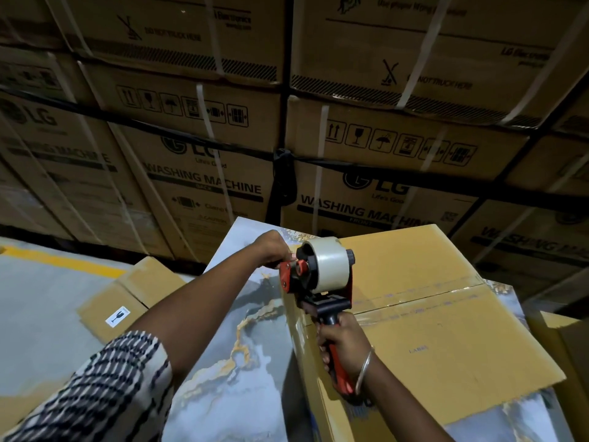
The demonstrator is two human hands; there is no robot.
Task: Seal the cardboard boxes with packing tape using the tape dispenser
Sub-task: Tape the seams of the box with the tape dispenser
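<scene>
Cardboard box (430,320) is the landmark: it sits on a marbled blue-grey table (242,346), its two top flaps meeting in a centre seam that already shows a strip of clear tape across it. Well left of the box, on the floor, lies another cardboard box (127,298) with a fragile sticker. Nearer, at the box's left edge, the left hand (274,250) reaches over the table with its fingers curled in at the red front end of the tape dispenser (318,282); it seems to pinch the loose tape end or the front plate there, though the fingertips are hidden and I cannot tell which. The dispenser hangs just over the box's left edge where the seam runs out, its tape roll (330,263) uppermost. Below it, the right hand (344,349), a bangle on the wrist, has its fingers clenched round the black and red pistol handle. Judging by the look, the dispenser is light and rigid, best held by that handle, with fingers kept off the cutter at the front. The tape is thin, sticky and prone to folding on itself. The corrugated flaps are stiff but would give under hard pressure along the seam
</scene>
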